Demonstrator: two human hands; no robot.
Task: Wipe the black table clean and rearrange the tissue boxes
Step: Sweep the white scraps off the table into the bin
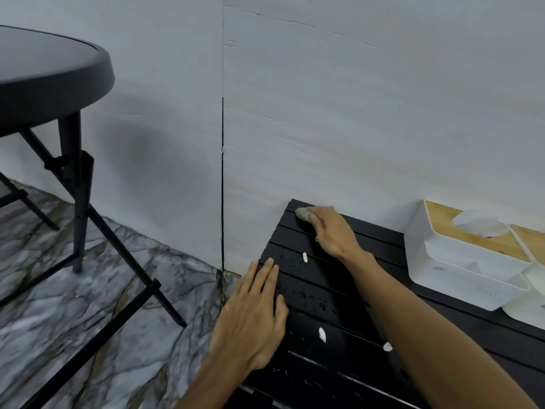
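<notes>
Near edge: black slatted surface [333, 278] runs from bottom centre toward the far wall; small white flecks and droplets sit on its nearest slats.
White blobs: one [322, 334] on a near slat, one [387, 346] just beside the right forearm, one [305, 257] farther up between the two hands.
Water drops: scattered on the slats [312, 301] just right of the left hand.
Left hand [253, 317]: open, fingers straight and together, palm down; rests flat on the left edge of the surface; holds nothing.
Right hand [331, 233]: reaches across to the far left corner of the surface; fingers curled closed over a small wad of greyish cloth [303, 214], pressed against the far slat, just beside the wall.
Tissue box [460, 255]: white body, wooden lid, white tissue standing out of the slot; sits on the right part of the surface, against the wall, well apart from the right hand.
Second tissue box [530, 293]: white with wooden top, touching the right side of the first; mostly cut off by the frame edge.
Floor [88, 305]: grey marbled tile, left of the surface.
Round table [50, 72]: black, with thin crossed legs; stands at far left on the floor, well apart from the surface.
Wall [354, 113]: pale grey panels with one dark vertical seam.
</notes>
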